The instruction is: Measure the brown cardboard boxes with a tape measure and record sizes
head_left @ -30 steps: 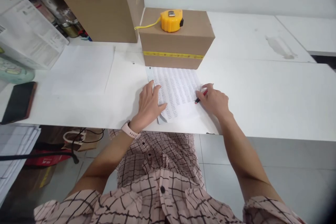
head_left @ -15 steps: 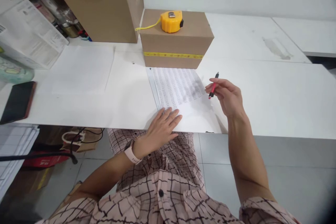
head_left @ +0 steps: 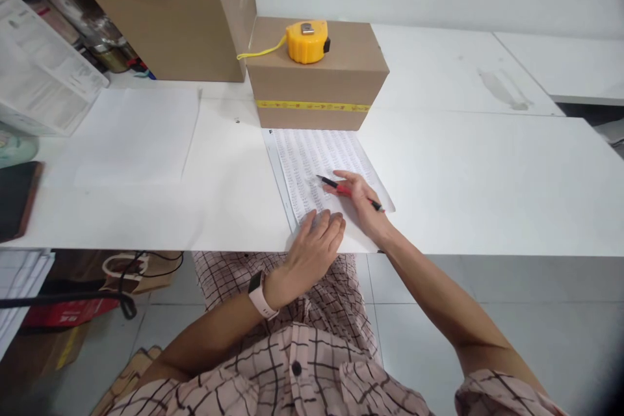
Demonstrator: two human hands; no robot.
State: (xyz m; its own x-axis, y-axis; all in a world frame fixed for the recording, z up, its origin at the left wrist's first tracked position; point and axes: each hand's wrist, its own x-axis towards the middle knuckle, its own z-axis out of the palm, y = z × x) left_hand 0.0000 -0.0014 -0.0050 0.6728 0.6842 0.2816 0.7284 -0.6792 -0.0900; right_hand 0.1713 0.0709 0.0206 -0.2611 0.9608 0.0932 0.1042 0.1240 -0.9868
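A sheet of paper covered with columns of small print lies on the white desk, its far edge against a cardboard box. Flat on the near edge of that sheet rests my left hand, fingers stretched out. My right hand holds a red and black pen over the sheet, the dark tip pointing left and away from me. Whether the tip touches the paper I cannot tell. On top of the box sits a yellow tape measure with a yellow wrist strap.
Blank white sheets lie on the left of the desk, near a dark phone at the far left. Larger cardboard boxes are stacked behind them. Below the desk at left are a paper bag and black cables.
My right hand has moved left with the pen, from the sheet's right edge to over its print. The pen now points left. My left hand stays on the sheet; the view has shifted slightly right.
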